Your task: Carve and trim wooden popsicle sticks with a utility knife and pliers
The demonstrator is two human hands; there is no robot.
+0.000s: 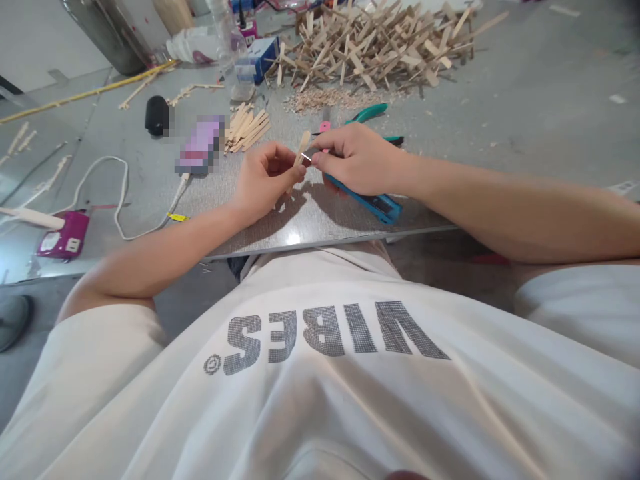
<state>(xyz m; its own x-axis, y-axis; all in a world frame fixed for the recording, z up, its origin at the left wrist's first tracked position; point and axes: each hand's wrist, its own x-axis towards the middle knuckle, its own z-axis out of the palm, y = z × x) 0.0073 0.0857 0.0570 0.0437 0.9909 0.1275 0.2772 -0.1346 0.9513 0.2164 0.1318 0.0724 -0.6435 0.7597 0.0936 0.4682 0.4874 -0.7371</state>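
Note:
My left hand [270,177] pinches a wooden popsicle stick [303,141] that points up and away from me, its lower part hidden by the fingers. Wrapped in my right hand [353,160] is a blue utility knife [377,205]. The knife's blade [308,157] reaches the stick just above my left fingertips. Behind my right hand lie green-handled pliers [371,113] and a small pink tool [325,126], both partly covered. A small stack of popsicle sticks [246,128] rests beyond my left hand.
At the back a large heap of cut popsicle sticks [370,47] has wood shavings [335,100] in front. On the left are a phone [200,145] with a white cable [123,193], a black case [157,116] and a purple box [64,235]. The table's front edge [310,245] runs near my shirt.

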